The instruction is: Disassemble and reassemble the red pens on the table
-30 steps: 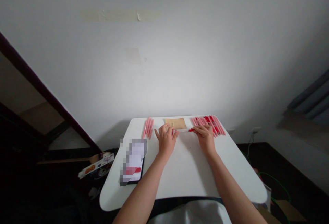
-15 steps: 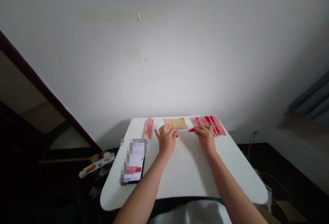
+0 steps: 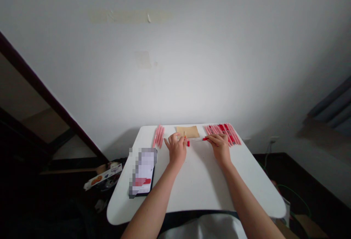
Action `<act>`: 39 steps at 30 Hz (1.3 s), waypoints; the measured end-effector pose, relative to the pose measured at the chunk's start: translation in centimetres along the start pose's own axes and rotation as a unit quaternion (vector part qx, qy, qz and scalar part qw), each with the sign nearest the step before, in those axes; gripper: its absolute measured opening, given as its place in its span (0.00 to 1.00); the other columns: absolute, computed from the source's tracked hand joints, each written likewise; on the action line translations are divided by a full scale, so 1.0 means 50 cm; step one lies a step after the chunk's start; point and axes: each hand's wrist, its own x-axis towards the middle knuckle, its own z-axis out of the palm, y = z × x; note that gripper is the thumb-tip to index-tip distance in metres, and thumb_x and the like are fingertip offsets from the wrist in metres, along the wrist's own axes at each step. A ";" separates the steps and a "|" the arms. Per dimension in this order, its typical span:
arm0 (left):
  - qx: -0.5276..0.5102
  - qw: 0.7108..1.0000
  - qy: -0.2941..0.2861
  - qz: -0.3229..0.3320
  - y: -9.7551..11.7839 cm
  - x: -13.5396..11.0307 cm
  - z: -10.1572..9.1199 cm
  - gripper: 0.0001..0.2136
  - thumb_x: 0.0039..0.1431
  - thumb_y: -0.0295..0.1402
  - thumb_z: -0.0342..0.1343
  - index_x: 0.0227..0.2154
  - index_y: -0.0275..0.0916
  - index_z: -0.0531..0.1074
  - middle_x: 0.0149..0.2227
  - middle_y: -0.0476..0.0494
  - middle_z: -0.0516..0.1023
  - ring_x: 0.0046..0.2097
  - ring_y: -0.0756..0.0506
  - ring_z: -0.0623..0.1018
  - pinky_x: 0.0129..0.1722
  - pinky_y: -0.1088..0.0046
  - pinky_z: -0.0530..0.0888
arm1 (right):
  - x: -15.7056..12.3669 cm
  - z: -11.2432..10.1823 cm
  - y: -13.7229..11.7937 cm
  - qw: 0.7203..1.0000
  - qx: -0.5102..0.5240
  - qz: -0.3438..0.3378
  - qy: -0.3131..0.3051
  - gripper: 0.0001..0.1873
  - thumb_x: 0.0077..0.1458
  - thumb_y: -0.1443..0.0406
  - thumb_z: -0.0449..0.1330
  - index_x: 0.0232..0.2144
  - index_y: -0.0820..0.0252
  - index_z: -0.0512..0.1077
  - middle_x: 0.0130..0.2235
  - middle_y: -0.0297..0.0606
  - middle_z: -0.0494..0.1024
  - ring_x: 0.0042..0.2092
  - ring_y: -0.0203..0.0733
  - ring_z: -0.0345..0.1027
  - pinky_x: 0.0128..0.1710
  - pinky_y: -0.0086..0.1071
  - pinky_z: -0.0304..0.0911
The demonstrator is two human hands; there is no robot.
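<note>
A thin pale rod with a red end, like a pen or pen part [image 3: 195,139], lies level between my two hands above the white table. My left hand [image 3: 177,151] pinches its left end with thumb and finger, the other fingers raised and spread. My right hand [image 3: 220,147] is closed on the red end. A small red piece like a pen cap [image 3: 188,144] sits just beside my left fingertips. Behind the left hand lies a tan paper piece [image 3: 192,131]; a small orange-yellow tip shows near it, partly hidden by fingers.
Several pink pens [image 3: 158,137] lie at the table's back left. A larger row of pink and red pens [image 3: 230,133] lies at the back right, partly behind my right hand. A phone [image 3: 144,173] rests at the left edge of the white table [image 3: 203,187]. A wall stands behind.
My left hand has shifted slightly left, and more of the red cap-like piece shows beside its fingers. My right hand has hardly moved and keeps its hold.
</note>
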 end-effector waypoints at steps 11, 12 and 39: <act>-0.024 0.997 0.064 -0.025 0.011 -0.005 0.021 0.06 0.60 0.35 0.52 0.33 0.40 0.72 0.49 0.39 0.70 0.54 0.39 0.68 0.58 0.41 0.59 | 0.006 -0.003 -0.007 0.999 0.002 0.019 0.028 0.15 0.60 0.55 0.54 0.35 0.52 0.80 0.36 0.38 0.80 0.42 0.49 0.58 0.47 0.44 0.55; -0.020 0.997 0.072 -0.026 0.013 -0.005 0.024 0.06 0.59 0.35 0.52 0.33 0.40 0.72 0.49 0.39 0.70 0.54 0.39 0.68 0.58 0.40 0.58 | 0.006 -0.004 -0.007 0.999 0.002 0.020 0.032 0.15 0.60 0.55 0.54 0.35 0.52 0.80 0.36 0.38 0.80 0.42 0.49 0.58 0.47 0.44 0.55; 0.065 0.992 -0.002 0.104 0.044 -0.009 0.034 0.10 0.53 0.34 0.54 0.37 0.37 0.74 0.54 0.35 0.67 0.60 0.36 0.62 0.62 0.33 0.40 | 0.009 -0.009 -0.020 0.998 -0.011 0.026 0.053 0.17 0.60 0.53 0.53 0.36 0.54 0.79 0.36 0.40 0.80 0.43 0.48 0.60 0.48 0.44 0.55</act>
